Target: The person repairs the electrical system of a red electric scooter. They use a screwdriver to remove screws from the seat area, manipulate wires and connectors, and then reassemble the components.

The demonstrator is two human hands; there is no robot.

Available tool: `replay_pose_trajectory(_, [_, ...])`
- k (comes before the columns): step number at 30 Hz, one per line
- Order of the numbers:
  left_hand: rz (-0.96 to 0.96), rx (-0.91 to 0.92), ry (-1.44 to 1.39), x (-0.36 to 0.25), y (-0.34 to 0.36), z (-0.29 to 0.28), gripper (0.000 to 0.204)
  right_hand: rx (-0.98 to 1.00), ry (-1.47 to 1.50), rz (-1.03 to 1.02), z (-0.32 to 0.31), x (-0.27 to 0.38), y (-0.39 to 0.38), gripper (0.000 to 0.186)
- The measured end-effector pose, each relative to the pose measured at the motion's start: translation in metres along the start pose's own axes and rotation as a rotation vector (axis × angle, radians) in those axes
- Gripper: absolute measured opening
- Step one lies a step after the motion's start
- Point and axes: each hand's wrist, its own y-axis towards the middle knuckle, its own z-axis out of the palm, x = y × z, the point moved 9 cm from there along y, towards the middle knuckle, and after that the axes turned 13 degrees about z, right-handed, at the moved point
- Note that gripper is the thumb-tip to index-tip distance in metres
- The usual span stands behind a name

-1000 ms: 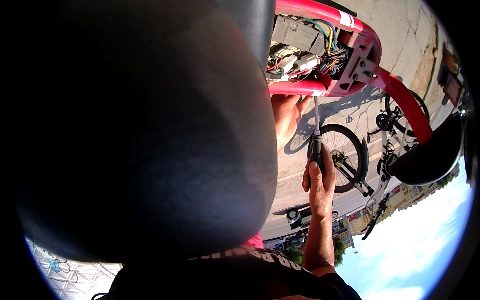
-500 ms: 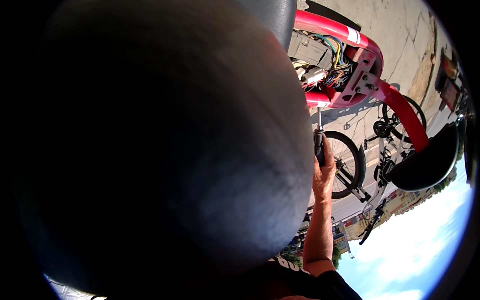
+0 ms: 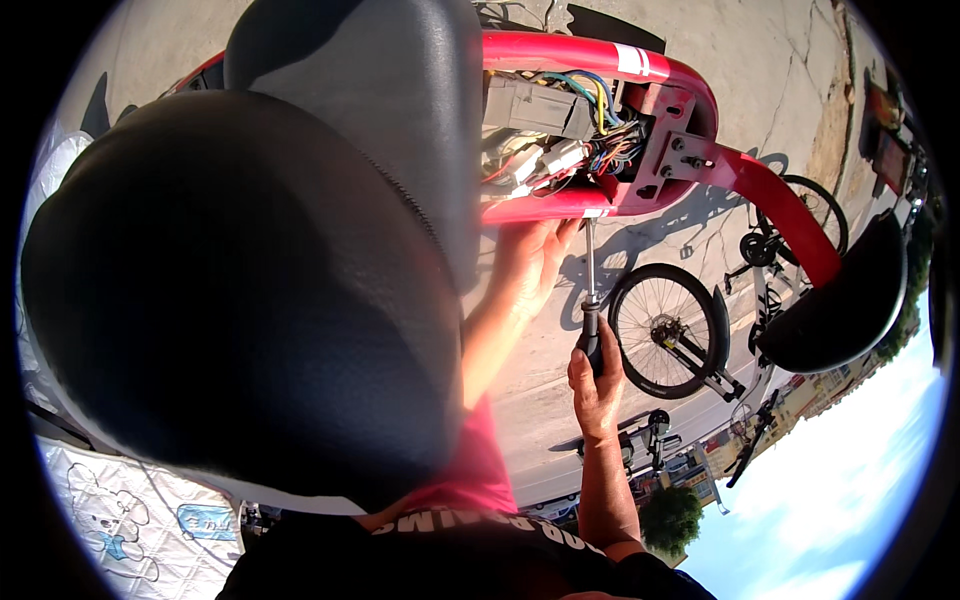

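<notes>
A screwdriver (image 3: pixel 591 265) with a black handle and bare metal shaft points up at the near tube of a red frame (image 3: pixel 545 207). My right hand (image 3: pixel 597 388) is closed round its handle. Beside the shaft, my left hand (image 3: pixel 530 262) reaches up to the same tube with fingers drawn together. Its fingertips are at the tube's underside, and what they hold is hidden. Inside the frame lie a grey box (image 3: pixel 538 106), white connectors (image 3: pixel 562 156) and a bundle of coloured wires (image 3: pixel 615 148). A bracket plate (image 3: pixel 680 155) with bolts joins a curved red bar to the frame.
A large black padded seat (image 3: pixel 240 300) fills the left and hides part of my left arm. At the bar's end is a black rounded pad (image 3: pixel 840 310). A bicycle (image 3: pixel 668 330) stands on the pavement beyond. A white printed sheet (image 3: pixel 150 520) shows at lower left.
The view has shifted, so the dark seat blocks less and my left hand now shows. More of the screwdriver's shaft shows between tube and handle; my right hand sits farther from the tube.
</notes>
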Motion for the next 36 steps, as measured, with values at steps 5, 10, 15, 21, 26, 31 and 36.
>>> replay_pose_trajectory(5, [-0.050,-0.059,-0.002,0.003,0.012,-0.029,0.036,0.108,0.342,0.126,0.007,0.016,-0.004,0.058])
replay_pose_trajectory(10, [-0.127,0.023,-0.258,-0.012,0.017,0.003,0.041,0.234,0.575,0.195,0.013,0.005,-0.008,0.057])
replay_pose_trajectory(15, [-0.114,-0.061,-0.131,0.009,0.016,-0.002,0.038,0.236,0.580,0.166,0.020,-0.003,-0.003,0.054])
replay_pose_trajectory(21, [-0.269,-0.166,-0.276,0.011,0.013,-0.003,0.041,0.196,0.474,0.065,0.016,-0.014,0.009,0.054])
replay_pose_trajectory(26, [-0.200,-0.101,-0.221,0.010,0.024,0.007,0.040,0.125,0.385,-0.022,0.011,-0.012,0.014,0.051])
replay_pose_trajectory(31, [-0.282,-0.261,-0.337,0.009,0.016,0.003,0.038,0.237,0.456,0.088,0.021,-0.024,0.018,0.051])
replay_pose_trajectory(36, [-0.314,-0.240,-0.350,0.009,0.017,0.009,0.038,0.272,0.504,0.065,0.030,-0.024,0.031,0.052])
